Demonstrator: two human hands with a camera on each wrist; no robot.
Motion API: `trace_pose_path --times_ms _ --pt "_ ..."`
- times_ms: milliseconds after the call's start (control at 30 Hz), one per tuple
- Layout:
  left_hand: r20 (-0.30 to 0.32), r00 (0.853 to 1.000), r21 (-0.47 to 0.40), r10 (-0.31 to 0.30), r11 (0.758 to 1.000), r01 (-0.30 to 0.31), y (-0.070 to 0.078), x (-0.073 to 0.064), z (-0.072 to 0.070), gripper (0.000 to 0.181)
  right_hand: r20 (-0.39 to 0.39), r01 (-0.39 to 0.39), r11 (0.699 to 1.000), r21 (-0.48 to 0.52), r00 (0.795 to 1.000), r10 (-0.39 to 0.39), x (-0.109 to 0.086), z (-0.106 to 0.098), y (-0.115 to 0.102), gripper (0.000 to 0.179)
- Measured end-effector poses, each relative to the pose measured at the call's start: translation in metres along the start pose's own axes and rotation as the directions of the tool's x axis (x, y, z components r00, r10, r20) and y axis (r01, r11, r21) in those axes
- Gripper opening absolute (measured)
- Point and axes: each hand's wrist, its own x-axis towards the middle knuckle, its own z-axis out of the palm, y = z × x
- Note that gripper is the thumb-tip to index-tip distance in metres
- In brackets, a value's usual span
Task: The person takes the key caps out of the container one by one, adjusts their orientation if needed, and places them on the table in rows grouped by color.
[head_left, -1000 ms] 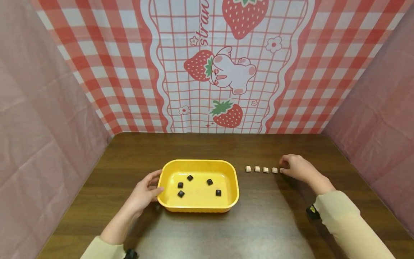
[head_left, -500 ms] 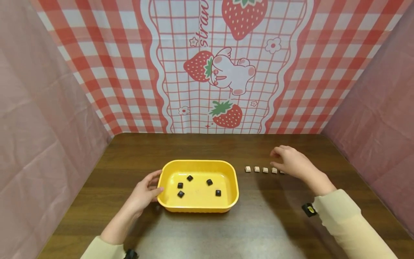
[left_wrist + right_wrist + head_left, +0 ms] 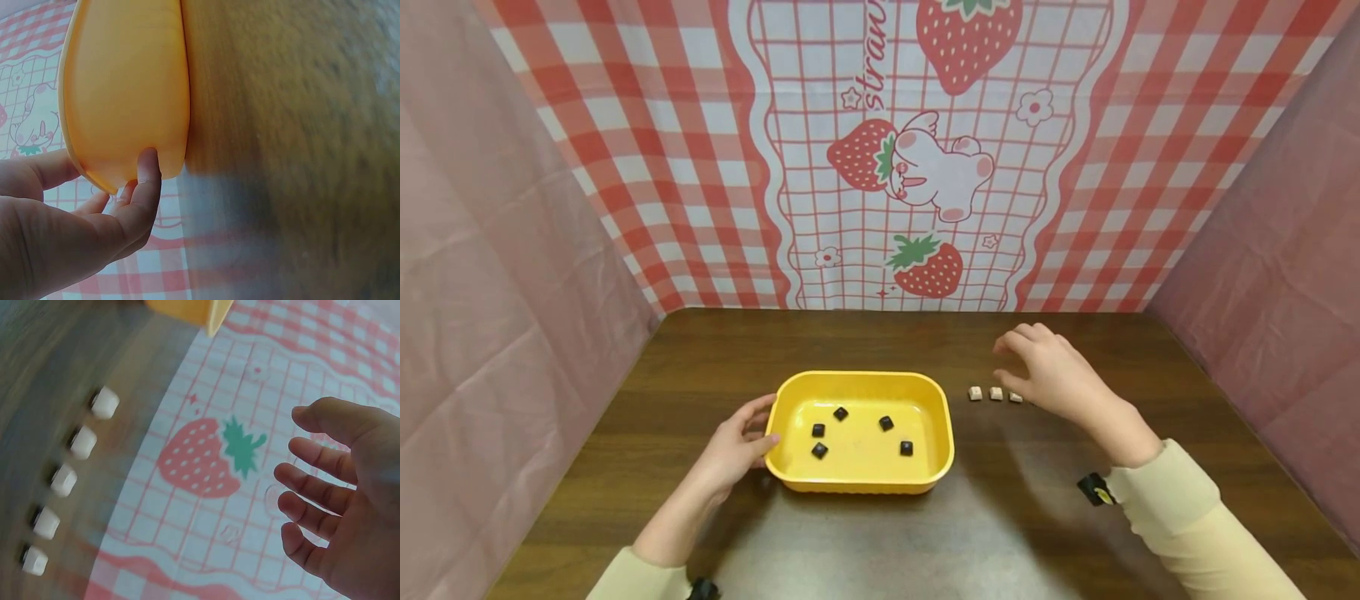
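Note:
On the left, my left hand (image 3: 730,448) grips the end of a yellow tray (image 3: 859,385), its thumb over the rim. The left wrist view has this hand's fingers (image 3: 149,181) against the tray's outer wall. Several black keycaps (image 3: 818,430) lie scattered on the tray floor. My right hand (image 3: 1054,375) hovers above a row of white keycaps (image 3: 996,393), holding nothing. In the head view it hides the row's right end. Several white keycaps (image 3: 64,480) stand in line on the table in the right wrist view, apart from the loosely bent fingers.
The brown wooden table (image 3: 880,550) ends at a red-and-white checked cloth (image 3: 692,167) with strawberry prints. Pink cloth walls (image 3: 1270,192) close off both sides. Between the tray's right end and the white row lies a narrow gap.
My right hand has lifted off the right end of the white keycap row and moved left above it, its fingers spreading. The left hand and tray have stayed put.

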Motion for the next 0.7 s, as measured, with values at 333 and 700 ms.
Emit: trace_pose_path --times_ms 333,700 --pt "0.001 1.000 0.006 -0.005 1.000 0.005 0.000 0.000 0.000 0.057 -0.055 0.140 0.988 -0.059 0.988 -0.143 0.007 0.009 -0.037 0.028" --pt "0.010 1.000 0.007 -0.003 1.000 0.003 0.001 -0.001 -0.001 0.056 0.025 0.273 0.947 -0.170 0.962 -0.273 0.011 0.027 -0.069 0.028"
